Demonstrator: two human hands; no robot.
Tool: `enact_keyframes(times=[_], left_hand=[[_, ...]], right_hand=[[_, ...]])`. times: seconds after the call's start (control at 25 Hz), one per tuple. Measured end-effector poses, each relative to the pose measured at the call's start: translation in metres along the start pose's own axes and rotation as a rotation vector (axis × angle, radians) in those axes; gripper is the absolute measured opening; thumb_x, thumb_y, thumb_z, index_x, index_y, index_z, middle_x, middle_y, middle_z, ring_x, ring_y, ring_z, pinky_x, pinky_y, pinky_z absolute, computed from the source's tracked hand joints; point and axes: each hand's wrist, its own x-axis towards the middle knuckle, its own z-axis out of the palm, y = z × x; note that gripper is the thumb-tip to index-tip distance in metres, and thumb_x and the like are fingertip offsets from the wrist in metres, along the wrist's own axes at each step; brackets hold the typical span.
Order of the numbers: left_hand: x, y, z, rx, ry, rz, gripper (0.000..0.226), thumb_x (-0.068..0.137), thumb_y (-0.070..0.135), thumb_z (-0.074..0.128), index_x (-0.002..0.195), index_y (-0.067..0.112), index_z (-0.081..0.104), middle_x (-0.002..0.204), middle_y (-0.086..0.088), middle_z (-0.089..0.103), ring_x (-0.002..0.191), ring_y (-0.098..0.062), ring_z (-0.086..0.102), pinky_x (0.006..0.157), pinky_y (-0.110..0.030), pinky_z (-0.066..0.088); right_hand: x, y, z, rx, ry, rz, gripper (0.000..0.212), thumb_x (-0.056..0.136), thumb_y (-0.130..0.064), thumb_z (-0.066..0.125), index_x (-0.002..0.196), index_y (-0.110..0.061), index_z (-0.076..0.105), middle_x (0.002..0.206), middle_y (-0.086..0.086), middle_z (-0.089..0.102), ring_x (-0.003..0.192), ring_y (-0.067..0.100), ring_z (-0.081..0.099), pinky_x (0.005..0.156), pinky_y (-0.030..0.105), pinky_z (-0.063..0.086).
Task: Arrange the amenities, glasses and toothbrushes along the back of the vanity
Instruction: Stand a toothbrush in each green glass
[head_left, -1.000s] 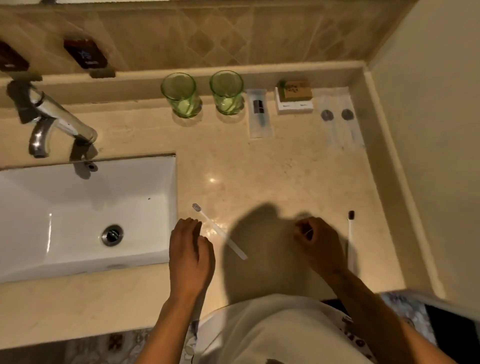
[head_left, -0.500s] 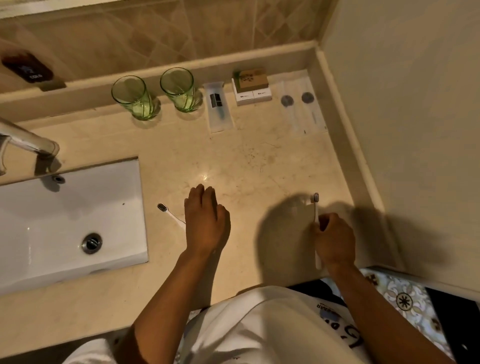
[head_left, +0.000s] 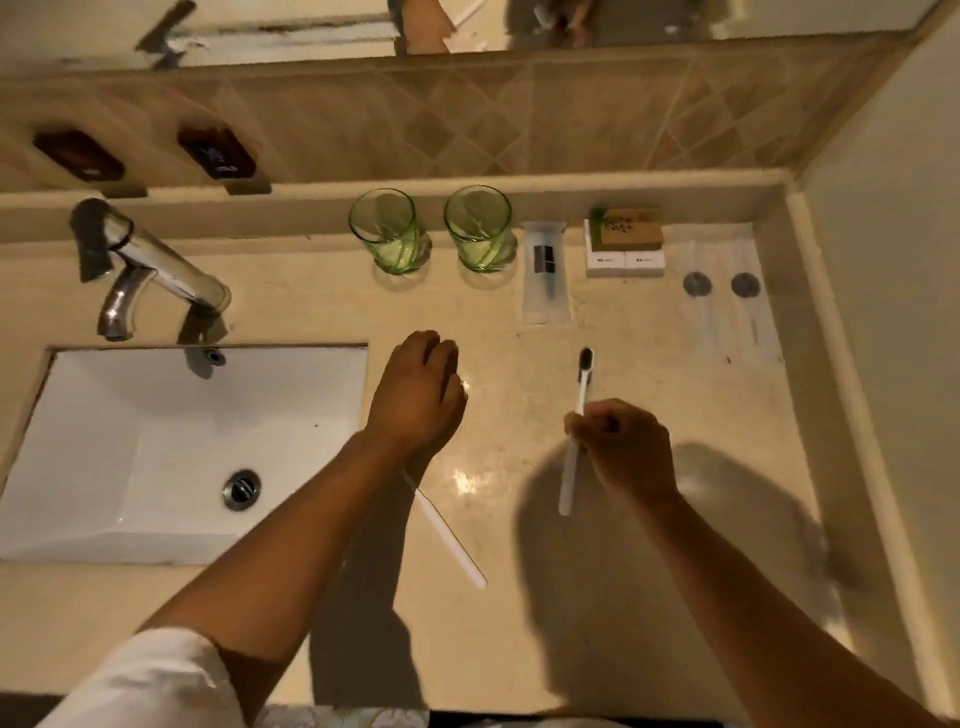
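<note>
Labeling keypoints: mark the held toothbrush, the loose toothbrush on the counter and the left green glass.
held toothbrush (head_left: 578, 410): head view, white handle just above the pinch.
loose toothbrush (head_left: 452, 540): head view, mid handle on the counter.
left green glass (head_left: 387, 236): head view, side wall.

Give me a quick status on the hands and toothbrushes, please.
Right hand grips one toothbrush, bristles up. Left hand holds nothing visible; second toothbrush lies under that forearm. Path to glasses clear.

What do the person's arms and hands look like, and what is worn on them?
Both hands are bare: no gloves, rings or watch visible on the left hand or the right hand. The forearms are bare too. A white short sleeve covers the left upper arm; the right sleeve is out of view.
</note>
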Motion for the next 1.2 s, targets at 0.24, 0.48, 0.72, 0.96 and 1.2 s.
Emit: enact_keyframes(times=[0.24,0.48,0.72,0.96,1.2], left_hand=[[0.048,-0.072,0.004,0.221,-0.144,0.260,0.059,0.099,0.047,0.048,0.146,0.011,0.048,0.158,-0.017,0.038,0.147,-0.036,0.033,0.121,-0.050,0.027],[0.050,-0.085,0.014,0.095,-0.059,0.305,0.056,0.095,0.043,0.054,0.145,0.018,0.051,0.161,-0.009,0.036,0.152,-0.027,0.027,0.125,-0.045,0.019],[0.049,-0.082,0.013,0.020,-0.035,0.308,0.056,0.089,0.034,0.060,0.142,0.016,0.055,0.159,-0.010,0.039,0.151,-0.028,0.029,0.123,-0.046,0.024],[0.050,-0.085,0.016,-0.024,-0.004,0.309,0.056,0.088,0.031,0.061,0.142,0.015,0.057,0.158,-0.010,0.041,0.152,-0.026,0.028,0.120,-0.050,0.030],[0.050,-0.084,0.017,-0.042,0.026,0.305,0.055,0.089,0.031,0.061,0.141,0.016,0.058,0.158,-0.009,0.043,0.153,-0.024,0.027,0.117,-0.051,0.034]], right_hand=[[0.077,-0.113,0.010,0.568,-0.093,0.042,0.013,0.084,-0.022,0.079,0.091,-0.012,0.074,0.075,0.007,0.075,0.064,0.019,0.069,0.061,0.041,0.060],[0.134,-0.153,-0.014,0.833,0.129,-0.049,0.011,0.088,-0.007,0.073,0.097,-0.003,0.076,0.076,0.011,0.076,0.068,0.019,0.072,0.068,0.028,0.062],[0.187,-0.152,-0.003,0.874,0.259,0.012,0.013,0.092,-0.010,0.070,0.095,0.001,0.074,0.073,0.011,0.075,0.069,0.025,0.068,0.075,0.038,0.061],[0.212,-0.151,0.022,0.685,0.270,-0.027,0.010,0.088,-0.013,0.074,0.096,-0.007,0.073,0.076,0.023,0.072,0.064,0.021,0.069,0.067,0.036,0.058],[0.217,-0.142,0.027,0.440,0.219,-0.107,0.015,0.084,-0.025,0.079,0.096,-0.015,0.077,0.070,-0.001,0.073,0.057,0.007,0.064,0.061,0.026,0.060]])
